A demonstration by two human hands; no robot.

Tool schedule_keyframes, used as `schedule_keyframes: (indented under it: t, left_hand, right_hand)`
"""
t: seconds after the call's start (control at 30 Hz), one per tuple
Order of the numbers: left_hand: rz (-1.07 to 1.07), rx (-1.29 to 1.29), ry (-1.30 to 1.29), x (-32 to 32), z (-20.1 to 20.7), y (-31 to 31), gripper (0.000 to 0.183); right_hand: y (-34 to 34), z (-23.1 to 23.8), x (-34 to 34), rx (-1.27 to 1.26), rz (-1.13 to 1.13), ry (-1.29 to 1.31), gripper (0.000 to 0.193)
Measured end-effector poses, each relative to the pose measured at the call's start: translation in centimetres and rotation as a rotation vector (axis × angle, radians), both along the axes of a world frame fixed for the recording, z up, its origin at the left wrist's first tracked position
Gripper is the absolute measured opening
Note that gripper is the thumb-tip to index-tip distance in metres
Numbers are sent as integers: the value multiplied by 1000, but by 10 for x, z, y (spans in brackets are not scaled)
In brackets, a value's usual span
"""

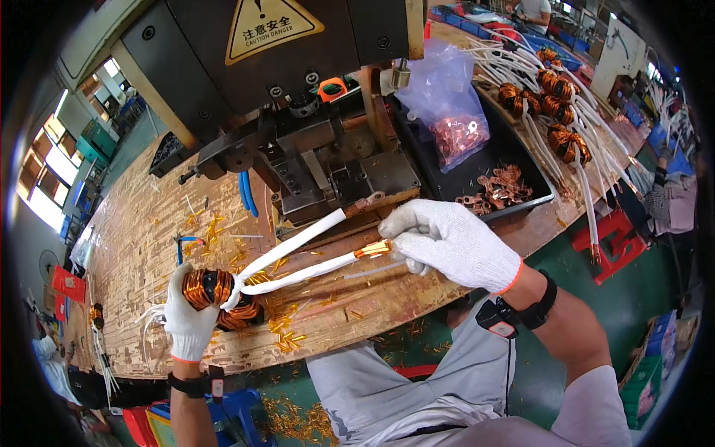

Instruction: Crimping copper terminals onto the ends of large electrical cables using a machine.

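My left hand (188, 313), in a white glove, grips a copper-wound toroid coil (216, 294) resting on the wooden bench (141, 238). Two white-sleeved leads run from the coil up to the right. My right hand (450, 242), also gloved, pinches the lower lead (313, 270) just behind its bare copper end (372, 249). The upper lead (298, 237) reaches toward the jaws of the black press machine (320, 160), its tip close to a copper terminal there.
A black tray (514, 160) right of the press holds loose copper ring terminals (500, 190) and a plastic bag (450, 112) of more. Several finished coils (555, 97) with long white leads lie at the far right. Copper scraps (287, 335) litter the bench front edge.
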State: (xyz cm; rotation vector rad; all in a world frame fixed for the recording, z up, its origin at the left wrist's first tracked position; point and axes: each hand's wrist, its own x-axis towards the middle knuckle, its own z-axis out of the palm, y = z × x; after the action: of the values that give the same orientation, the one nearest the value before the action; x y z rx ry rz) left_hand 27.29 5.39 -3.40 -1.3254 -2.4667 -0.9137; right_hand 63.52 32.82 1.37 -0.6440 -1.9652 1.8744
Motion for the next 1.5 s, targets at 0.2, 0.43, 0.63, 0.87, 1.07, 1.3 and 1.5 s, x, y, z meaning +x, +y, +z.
schedule_keyframes:
  t: [0.2,0.43,0.63,0.87,1.07,1.3,1.5]
  left_hand:
    - [2,-335,-14,4,70,15,67]
    - [-14,-579,-121,-9,138,42,64]
    - [-61,-683,22,-37,156,53,63]
    - [-11,-828,27,-44,175,79,66]
    - [41,-903,-74,-45,189,93,62]
    - [51,-937,-38,-56,193,100,60]
    - [64,-918,-29,-60,197,105,61]
  right_hand:
    - [10,0,-8,4,12,-19,23]
    - [23,0,-28,-83,12,83,24]
    - [35,-7,-48,-86,41,29,28]
    - [48,-7,-64,-122,57,7,26]
    - [57,-8,-81,-100,51,6,23]
    - [67,-7,-92,-66,20,28,20]
    - [68,-2,-98,-48,27,2,18]
